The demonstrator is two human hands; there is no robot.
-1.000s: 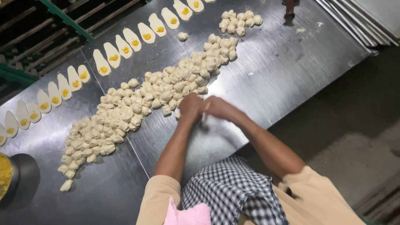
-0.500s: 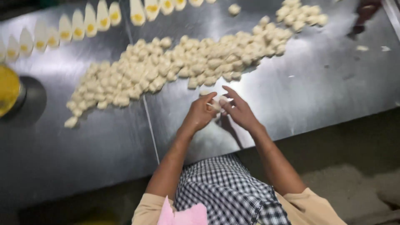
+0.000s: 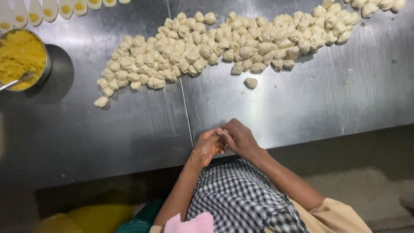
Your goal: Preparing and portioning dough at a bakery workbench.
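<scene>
At the far left edge of the steel worktop, a round metal bowl of yellow filling, with a spoon handle leaning out toward the left. Along the far edge above it, a row of flattened dough ovals, each with a yellow dab at the centre. Further right, a long heap of small pale dough pieces, spread from left of the worktop seam across to the far right corner, and one lone dough piece just apart from the heap on its near side. At the near edge, right by the seam, left hand and right hand pressed together, fingers curled inward, closed around a small lump of dough barely visible between them; could not tell exactly how much of it each hand gripped. Below the hands, a black-and-white checked cloth over the lap, and a pink cloth at the bottom. To the right, past the near edge, a dusty grey floor.
</scene>
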